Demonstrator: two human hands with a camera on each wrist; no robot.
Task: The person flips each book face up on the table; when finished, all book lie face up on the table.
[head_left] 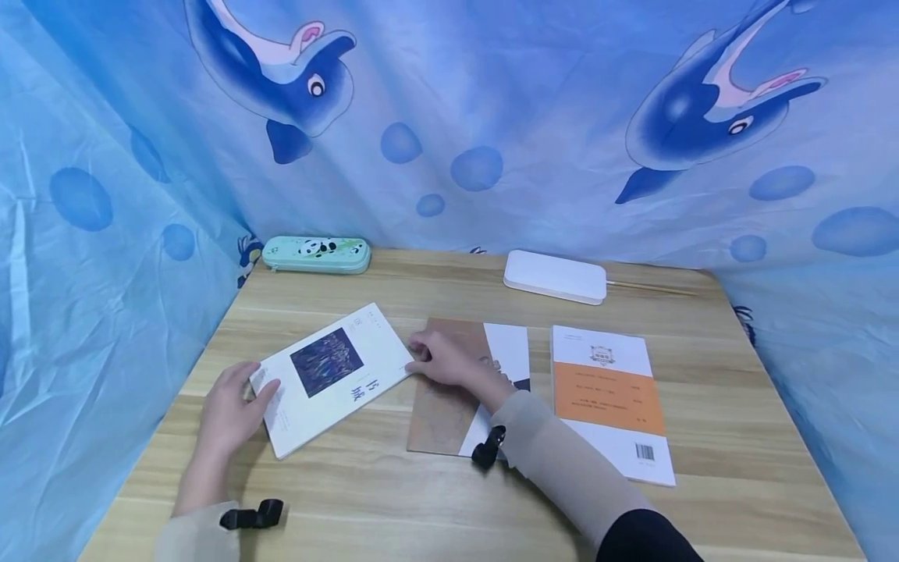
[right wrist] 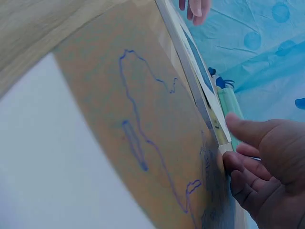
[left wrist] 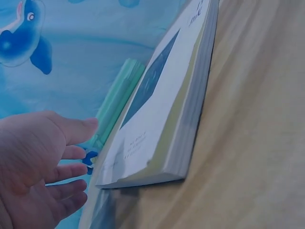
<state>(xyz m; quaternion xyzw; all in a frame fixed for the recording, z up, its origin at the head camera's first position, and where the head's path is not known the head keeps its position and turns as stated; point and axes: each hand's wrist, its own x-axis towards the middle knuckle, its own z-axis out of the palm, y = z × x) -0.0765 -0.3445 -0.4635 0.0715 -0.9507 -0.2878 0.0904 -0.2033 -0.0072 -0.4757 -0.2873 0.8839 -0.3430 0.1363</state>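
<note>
A white book (head_left: 330, 375) with a dark square picture on its cover lies at an angle on the left of the table. My right hand (head_left: 445, 359) pinches its right corner, the thumb at the cover and the curled fingers at the edge, as the right wrist view shows. By the left end of the book is my left hand (head_left: 232, 406); in the left wrist view its fingers (left wrist: 71, 171) are relaxed and seem apart from the book. A brown and white booklet (head_left: 442, 421) lies flat beneath my right hand and forearm, partly hidden by them.
An orange and white book (head_left: 607, 398) lies to the right of the booklet. Along the back stand a green panda pencil case (head_left: 316, 256) and a white flat case (head_left: 555, 277), with a thin stick (head_left: 653, 288) beside it. Blue dolphin-print curtains (head_left: 435, 101) surround the table.
</note>
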